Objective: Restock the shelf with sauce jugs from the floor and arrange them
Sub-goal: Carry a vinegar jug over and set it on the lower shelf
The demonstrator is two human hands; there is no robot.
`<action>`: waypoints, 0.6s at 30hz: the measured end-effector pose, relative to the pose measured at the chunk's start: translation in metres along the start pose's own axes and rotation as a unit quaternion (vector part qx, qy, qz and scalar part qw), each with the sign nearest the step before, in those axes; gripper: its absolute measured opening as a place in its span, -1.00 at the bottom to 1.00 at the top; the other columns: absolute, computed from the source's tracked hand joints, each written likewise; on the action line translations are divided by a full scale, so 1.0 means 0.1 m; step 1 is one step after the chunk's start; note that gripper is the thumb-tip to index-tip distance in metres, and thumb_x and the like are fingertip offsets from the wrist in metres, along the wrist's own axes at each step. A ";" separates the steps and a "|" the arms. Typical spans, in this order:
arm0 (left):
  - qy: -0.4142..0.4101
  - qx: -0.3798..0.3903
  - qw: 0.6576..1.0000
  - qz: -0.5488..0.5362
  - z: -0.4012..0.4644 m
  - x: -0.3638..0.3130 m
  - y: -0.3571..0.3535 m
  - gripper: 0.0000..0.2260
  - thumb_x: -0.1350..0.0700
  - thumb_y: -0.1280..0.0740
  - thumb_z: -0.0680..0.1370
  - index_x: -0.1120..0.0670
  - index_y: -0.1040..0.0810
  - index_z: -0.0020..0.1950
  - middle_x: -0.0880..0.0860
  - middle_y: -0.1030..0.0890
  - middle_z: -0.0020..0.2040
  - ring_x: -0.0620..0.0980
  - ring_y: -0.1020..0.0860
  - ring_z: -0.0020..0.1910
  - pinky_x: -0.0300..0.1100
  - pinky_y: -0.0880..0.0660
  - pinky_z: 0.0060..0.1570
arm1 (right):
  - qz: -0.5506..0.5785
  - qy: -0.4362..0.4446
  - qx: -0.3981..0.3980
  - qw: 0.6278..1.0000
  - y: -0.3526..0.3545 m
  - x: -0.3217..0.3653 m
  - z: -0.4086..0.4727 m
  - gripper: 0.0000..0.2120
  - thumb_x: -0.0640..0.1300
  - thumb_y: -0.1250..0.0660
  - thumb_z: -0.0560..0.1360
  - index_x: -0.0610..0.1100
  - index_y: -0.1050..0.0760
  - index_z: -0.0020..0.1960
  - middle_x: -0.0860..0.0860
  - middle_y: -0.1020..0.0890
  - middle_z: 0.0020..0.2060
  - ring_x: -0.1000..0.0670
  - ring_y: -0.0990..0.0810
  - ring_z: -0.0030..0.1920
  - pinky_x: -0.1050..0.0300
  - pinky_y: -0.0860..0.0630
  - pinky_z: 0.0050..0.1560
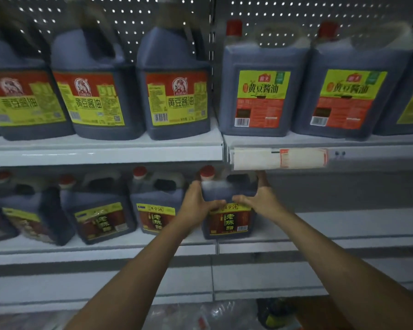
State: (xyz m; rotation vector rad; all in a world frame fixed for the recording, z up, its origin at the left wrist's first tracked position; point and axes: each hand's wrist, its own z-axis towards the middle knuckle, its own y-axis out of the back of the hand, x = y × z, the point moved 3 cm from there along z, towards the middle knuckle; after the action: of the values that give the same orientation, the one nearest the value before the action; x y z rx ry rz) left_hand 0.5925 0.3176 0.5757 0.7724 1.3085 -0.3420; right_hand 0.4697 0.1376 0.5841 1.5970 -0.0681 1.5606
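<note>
A pale pegboard back panel [296,13], dotted with rows of small holes, rises behind the upper shelf [105,152]. A vertical upright [211,32] splits the unit into a left and a right bay. A white price-tag strip [279,158] sits on the front edge of the right bay. The lower shelf [343,225] is pale grey, with plain panels beneath it. The light is dim and bluish. At the bottom, crumpled clear plastic wrap [188,315] lies on the floor.

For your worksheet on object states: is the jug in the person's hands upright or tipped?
Upright: the jug has its red cap on top and its label reads level, between the left hand and right hand.
</note>
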 end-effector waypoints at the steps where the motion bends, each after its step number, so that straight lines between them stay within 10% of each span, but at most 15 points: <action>1: 0.007 -0.007 1.000 -0.001 0.02 0.02 -0.03 -0.48 0.17 -0.61 0.43 0.14 -0.38 0.23 0.09 -0.58 0.19 0.02 -0.61 0.17 0.00 -0.66 0.07 | 0.001 -0.001 0.003 1.000 -0.01 -0.05 0.05 -0.04 -0.12 -0.63 0.39 -0.04 -0.09 0.58 0.08 -0.42 0.20 0.03 -0.44 0.20 0.24 -0.43 0.03; 4: 0.031 -0.021 0.999 0.019 0.10 0.10 -0.09 -0.50 0.17 -0.60 0.43 0.14 -0.38 0.21 0.11 -0.58 0.18 0.05 -0.61 0.16 0.08 -0.64 0.12 | 0.005 -0.013 0.012 1.000 -0.08 -0.18 0.12 -0.08 -0.07 -0.63 0.40 -0.04 -0.13 0.56 0.05 -0.42 0.18 0.02 -0.46 0.14 0.22 -0.44 0.00; 10: 0.041 -0.034 0.997 0.059 0.27 0.20 -0.19 -0.76 0.18 -0.54 0.50 0.04 -0.47 -0.04 -0.06 -0.60 -0.09 -0.10 -0.62 -0.08 -0.45 -0.52 -0.28 | 0.041 0.002 -0.010 0.999 -0.19 -0.38 0.30 -0.07 -0.02 -0.68 0.32 0.00 -0.21 0.51 0.01 -0.45 0.39 -0.03 -0.44 0.38 0.18 -0.40 0.23; 18: -0.001 -0.044 0.997 0.066 0.34 0.23 -0.11 -0.56 0.25 -0.48 0.54 0.00 -0.42 0.34 -0.18 -0.61 0.10 -0.20 -0.61 0.08 -0.44 -0.55 -0.13 | 0.054 0.001 -0.072 0.996 -0.41 -0.41 0.21 -0.04 0.14 -0.65 0.32 0.05 -0.17 0.53 0.02 -0.43 0.36 0.08 -0.45 0.24 0.14 -0.47 0.15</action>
State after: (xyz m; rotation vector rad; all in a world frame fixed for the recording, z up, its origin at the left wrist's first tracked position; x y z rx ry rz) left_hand 0.6166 0.2908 0.5522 0.7783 1.2552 -0.1783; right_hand 0.5013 0.1286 0.5318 1.5003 -0.2630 1.6021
